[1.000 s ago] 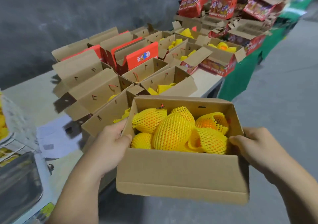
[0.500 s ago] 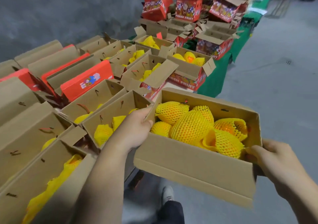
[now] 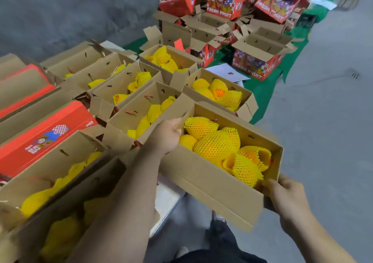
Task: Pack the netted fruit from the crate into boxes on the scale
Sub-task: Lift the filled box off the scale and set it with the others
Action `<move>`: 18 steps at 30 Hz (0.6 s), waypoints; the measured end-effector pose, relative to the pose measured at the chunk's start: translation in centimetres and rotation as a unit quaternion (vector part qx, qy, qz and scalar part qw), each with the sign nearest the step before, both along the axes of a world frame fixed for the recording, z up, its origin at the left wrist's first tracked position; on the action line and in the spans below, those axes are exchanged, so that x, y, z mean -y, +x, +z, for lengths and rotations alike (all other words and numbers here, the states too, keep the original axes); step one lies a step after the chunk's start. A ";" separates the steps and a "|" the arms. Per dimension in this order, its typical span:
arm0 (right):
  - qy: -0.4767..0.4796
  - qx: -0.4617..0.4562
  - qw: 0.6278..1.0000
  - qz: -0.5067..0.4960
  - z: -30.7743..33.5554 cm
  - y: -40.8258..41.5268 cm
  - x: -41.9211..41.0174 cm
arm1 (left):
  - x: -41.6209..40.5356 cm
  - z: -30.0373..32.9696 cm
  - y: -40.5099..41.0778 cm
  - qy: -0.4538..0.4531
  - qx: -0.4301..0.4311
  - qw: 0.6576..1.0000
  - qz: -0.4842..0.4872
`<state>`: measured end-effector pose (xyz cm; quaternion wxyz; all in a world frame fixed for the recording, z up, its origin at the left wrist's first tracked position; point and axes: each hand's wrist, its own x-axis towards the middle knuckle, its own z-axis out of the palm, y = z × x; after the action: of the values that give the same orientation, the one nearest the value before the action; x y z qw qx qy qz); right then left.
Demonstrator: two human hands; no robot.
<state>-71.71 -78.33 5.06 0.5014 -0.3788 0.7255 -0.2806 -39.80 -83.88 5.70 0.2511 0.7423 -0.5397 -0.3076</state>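
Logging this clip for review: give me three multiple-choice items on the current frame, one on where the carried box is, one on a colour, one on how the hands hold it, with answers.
1. Where is the carried box?
A. held by the table edge, partly over the floor
B. flat on the green cloth
C. on a scale

2. What colour is the netting on the fruit in it?
A. white
B. yellow
C. red

3. How is the box held?
A. left hand alone
B. right hand alone
C. both hands, one at each end

Answers: 1 A, floor shows beneath it. 2 B, the foam nets are yellow. 3 C, the left hand grips the far end and the right hand the near end.
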 end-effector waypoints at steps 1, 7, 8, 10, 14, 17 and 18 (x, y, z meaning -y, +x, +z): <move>0.015 0.011 1.000 0.003 -0.9 0.5 1.6 | 1.6 -0.7 0.1 -0.002 0.016 1.000 0.013; 0.130 0.045 0.990 0.021 -5.9 2.5 8.4 | 7.5 -3.2 0.6 0.022 0.065 0.996 0.053; 0.145 0.053 0.988 0.030 -6.1 2.8 9.2 | 8.0 -3.5 0.7 0.026 0.065 0.996 0.055; 0.167 0.068 0.982 0.053 -6.2 3.3 11.3 | 8.9 -3.8 1.1 0.039 0.076 0.994 0.072; 0.201 0.062 0.968 0.139 -6.1 3.2 15.1 | 9.9 -4.8 2.5 0.058 0.090 0.984 0.139; 0.259 0.091 0.938 0.210 -5.1 0.7 18.5 | 9.9 -5.3 2.8 0.067 0.092 0.978 0.173; 0.272 0.086 0.940 0.189 -5.4 -0.6 19.8 | 10.0 -5.5 2.7 0.067 0.093 0.977 0.179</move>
<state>-72.28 -98.12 -0.30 0.6898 -0.3324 0.6432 -0.0043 -37.09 -93.89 0.20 0.2006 0.8673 -0.3977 -0.2223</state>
